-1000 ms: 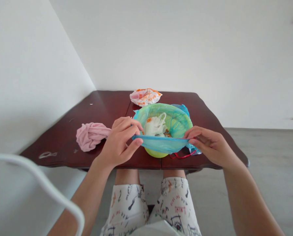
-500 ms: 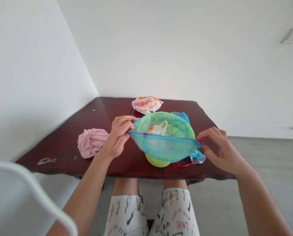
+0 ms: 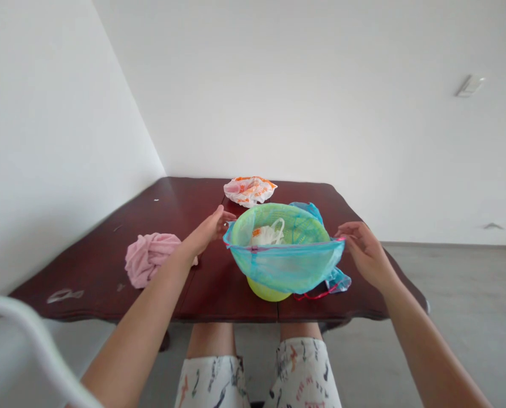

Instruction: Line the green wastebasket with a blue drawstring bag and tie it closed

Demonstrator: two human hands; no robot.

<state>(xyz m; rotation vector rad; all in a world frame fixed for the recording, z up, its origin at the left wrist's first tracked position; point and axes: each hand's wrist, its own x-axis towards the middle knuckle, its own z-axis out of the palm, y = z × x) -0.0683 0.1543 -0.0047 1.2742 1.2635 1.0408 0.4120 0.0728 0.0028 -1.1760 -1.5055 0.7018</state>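
White walls and grey floor surround one dark wooden table point(image 3: 171, 266), bearing one yellow-green bowl point(image 3: 268, 290) lined with one blue translucent bag point(image 3: 284, 266), one white crumpled bag point(image 3: 268, 233) inside it, one orange-and-white bag point(image 3: 249, 190) beyond, and one pink cloth point(image 3: 147, 258) at left. Left hand point(image 3: 208, 229) and right hand point(image 3: 363, 252), two in all, each pinch the blue bag's rim at opposite sides, stretching it over the bowl near the table's front edge.
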